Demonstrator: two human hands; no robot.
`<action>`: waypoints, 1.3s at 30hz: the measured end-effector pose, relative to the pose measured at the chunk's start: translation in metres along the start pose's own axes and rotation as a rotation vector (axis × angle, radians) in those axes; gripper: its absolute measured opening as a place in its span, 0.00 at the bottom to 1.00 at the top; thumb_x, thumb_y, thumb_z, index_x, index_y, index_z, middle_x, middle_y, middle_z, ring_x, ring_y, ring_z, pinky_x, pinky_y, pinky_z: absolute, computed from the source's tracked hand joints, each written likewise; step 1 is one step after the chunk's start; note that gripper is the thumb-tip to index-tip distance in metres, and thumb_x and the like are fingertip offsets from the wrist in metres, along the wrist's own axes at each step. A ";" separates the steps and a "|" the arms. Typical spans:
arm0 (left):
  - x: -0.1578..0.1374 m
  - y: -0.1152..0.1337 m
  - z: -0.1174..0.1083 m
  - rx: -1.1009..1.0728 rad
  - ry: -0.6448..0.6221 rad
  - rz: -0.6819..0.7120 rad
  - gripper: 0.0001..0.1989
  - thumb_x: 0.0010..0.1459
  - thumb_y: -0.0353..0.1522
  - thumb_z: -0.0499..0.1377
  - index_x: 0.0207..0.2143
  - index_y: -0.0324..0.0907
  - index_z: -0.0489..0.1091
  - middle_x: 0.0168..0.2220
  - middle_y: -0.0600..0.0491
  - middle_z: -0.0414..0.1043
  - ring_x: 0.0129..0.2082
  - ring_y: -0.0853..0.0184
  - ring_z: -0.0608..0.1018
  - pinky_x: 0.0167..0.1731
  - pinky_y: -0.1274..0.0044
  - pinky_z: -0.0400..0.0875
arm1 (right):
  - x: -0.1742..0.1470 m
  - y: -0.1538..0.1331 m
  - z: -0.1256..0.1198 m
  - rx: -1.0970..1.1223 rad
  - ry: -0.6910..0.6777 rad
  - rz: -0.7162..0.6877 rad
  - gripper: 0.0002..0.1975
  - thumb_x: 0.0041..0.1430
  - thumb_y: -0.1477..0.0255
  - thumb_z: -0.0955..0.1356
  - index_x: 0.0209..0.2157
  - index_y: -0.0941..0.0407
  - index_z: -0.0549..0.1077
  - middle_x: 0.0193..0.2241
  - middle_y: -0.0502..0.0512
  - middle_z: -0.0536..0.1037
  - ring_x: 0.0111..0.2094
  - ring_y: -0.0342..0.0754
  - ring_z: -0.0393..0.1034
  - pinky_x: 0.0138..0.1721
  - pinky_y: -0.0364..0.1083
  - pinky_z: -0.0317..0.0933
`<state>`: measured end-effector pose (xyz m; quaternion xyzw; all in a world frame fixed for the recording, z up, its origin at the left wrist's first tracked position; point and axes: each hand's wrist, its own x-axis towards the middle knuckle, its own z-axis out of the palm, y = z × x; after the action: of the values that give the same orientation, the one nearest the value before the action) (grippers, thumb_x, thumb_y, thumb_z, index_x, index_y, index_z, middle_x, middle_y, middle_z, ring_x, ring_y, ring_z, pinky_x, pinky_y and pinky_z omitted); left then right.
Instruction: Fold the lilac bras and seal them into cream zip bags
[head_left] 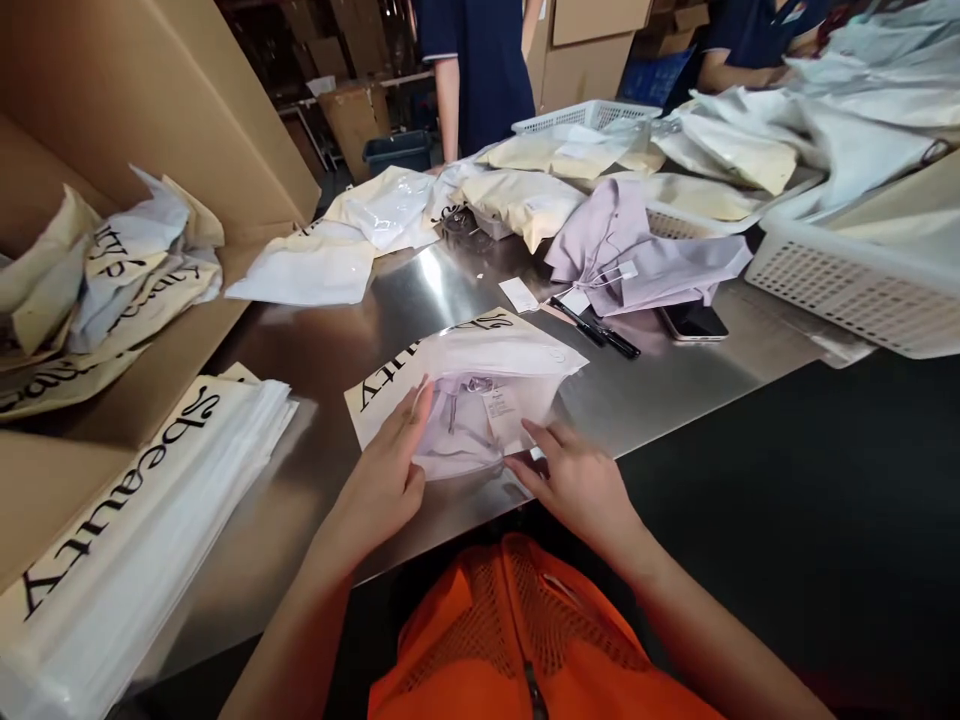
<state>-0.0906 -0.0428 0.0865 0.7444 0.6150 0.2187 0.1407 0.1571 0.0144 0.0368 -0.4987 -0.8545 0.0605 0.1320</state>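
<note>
L hand [390, 475] is resting along the left edge of a printed white mailer [491, 352], its forefinger reaching up that edge and its thumb sitting lower, apart from the forefinger; other fingers are partly hiding, so can't tell if they're clamping on the film. R hand [583, 482] is coming in at the lower right side, forefinger and thumb tips pointing inward w/ a small gap showing btwn them; can't tell if they're pinching the edge. The mailer is lying on the steel table [334, 440] in front of the orange vest [510, 640], flap side away. A lilac garment [450, 440] is showing inside, btwn the hands: L forefinger is running just beside its left side, R fingertips are pointing at the pale label card [504, 415] near its right side. Beyond the mailer, black pens [581, 322] are lying nr a phone [696, 322], w/ a second lilac garment [637, 240] and its tags spreading behind. On the left, a stack of mailers [172, 520] is lying by a cardboard box [247, 130]. On the right, a white basket [855, 285] is holding more bags. A co-worker in a navy shirt [484, 70] is standing across the table.
</note>
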 end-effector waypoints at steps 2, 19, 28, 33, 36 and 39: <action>0.001 0.000 0.002 0.019 -0.005 0.029 0.49 0.52 0.17 0.47 0.71 0.53 0.31 0.72 0.56 0.42 0.69 0.62 0.52 0.67 0.65 0.54 | 0.016 -0.017 0.005 -0.052 -0.069 -0.033 0.16 0.67 0.62 0.65 0.44 0.59 0.77 0.38 0.64 0.75 0.40 0.59 0.72 0.38 0.52 0.66; -0.080 -0.028 0.028 -0.906 0.046 -0.892 0.22 0.55 0.50 0.60 0.28 0.38 0.74 0.22 0.50 0.73 0.18 0.66 0.76 0.12 0.81 0.65 | -0.009 -0.029 0.019 1.198 -0.560 0.356 0.27 0.59 0.48 0.65 0.35 0.59 0.77 0.26 0.56 0.77 0.22 0.46 0.72 0.18 0.41 0.57; -0.083 -0.043 0.028 -1.234 0.696 -0.947 0.19 0.43 0.45 0.67 0.28 0.40 0.67 0.24 0.55 0.75 0.20 0.64 0.79 0.14 0.80 0.69 | -0.027 -0.015 -0.004 1.085 -0.412 0.341 0.31 0.62 0.45 0.62 0.22 0.59 0.72 0.20 0.53 0.73 0.18 0.42 0.69 0.22 0.40 0.61; -0.086 -0.015 0.037 -1.378 0.625 -0.885 0.18 0.44 0.41 0.67 0.24 0.43 0.60 0.16 0.64 0.63 0.10 0.75 0.66 0.09 0.85 0.57 | -0.015 0.033 -0.008 0.953 -0.222 0.531 0.33 0.61 0.43 0.60 0.26 0.59 0.75 0.21 0.53 0.74 0.19 0.43 0.70 0.23 0.41 0.60; -0.073 0.033 0.072 -1.505 0.170 -0.886 0.22 0.45 0.48 0.66 0.24 0.42 0.63 0.15 0.62 0.61 0.08 0.74 0.64 0.07 0.85 0.50 | -0.005 0.028 0.002 1.143 -0.401 0.448 0.32 0.56 0.41 0.63 0.27 0.59 0.73 0.20 0.52 0.72 0.17 0.42 0.67 0.20 0.40 0.55; -0.045 0.071 0.113 -1.610 -0.136 -0.847 0.28 0.43 0.57 0.64 0.25 0.41 0.66 0.14 0.60 0.62 0.07 0.72 0.65 0.05 0.83 0.48 | -0.007 0.010 0.009 1.226 -0.441 0.399 0.30 0.53 0.42 0.66 0.21 0.57 0.65 0.16 0.47 0.65 0.16 0.39 0.57 0.18 0.40 0.50</action>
<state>0.0198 -0.0946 0.0161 0.1445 0.4891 0.4675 0.7221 0.1660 0.0139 0.0245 -0.4578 -0.5645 0.6572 0.1996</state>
